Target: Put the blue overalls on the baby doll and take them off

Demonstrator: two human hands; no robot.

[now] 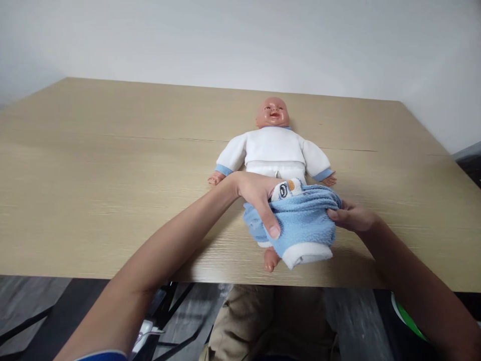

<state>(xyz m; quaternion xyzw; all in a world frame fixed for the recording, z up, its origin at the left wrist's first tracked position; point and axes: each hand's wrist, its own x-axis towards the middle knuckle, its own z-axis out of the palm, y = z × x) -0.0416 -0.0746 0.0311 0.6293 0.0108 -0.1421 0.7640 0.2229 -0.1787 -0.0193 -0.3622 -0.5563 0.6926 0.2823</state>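
Observation:
A baby doll (275, 143) lies on its back on the table, head away from me, in a white top with blue cuffs. Bunched over its legs are light blue terry pants (306, 223) with white cuffs and an embroidered eye and orange patch. One doll foot (271, 259) shows below a cuff; the other foot is hidden. My left hand (263, 198) grips the pants from the left, thumb on the front and fingers out of sight behind the cloth. On the right side, my right hand (349, 214) pinches the gathered fabric between thumb and fingers.
The wooden table (112, 200) reaches back to a pale wall (225, 45). Its front edge runs just below the doll's foot. Under it are my trousered legs (248, 321), black metal frames and a white object (143, 335) at the lower left.

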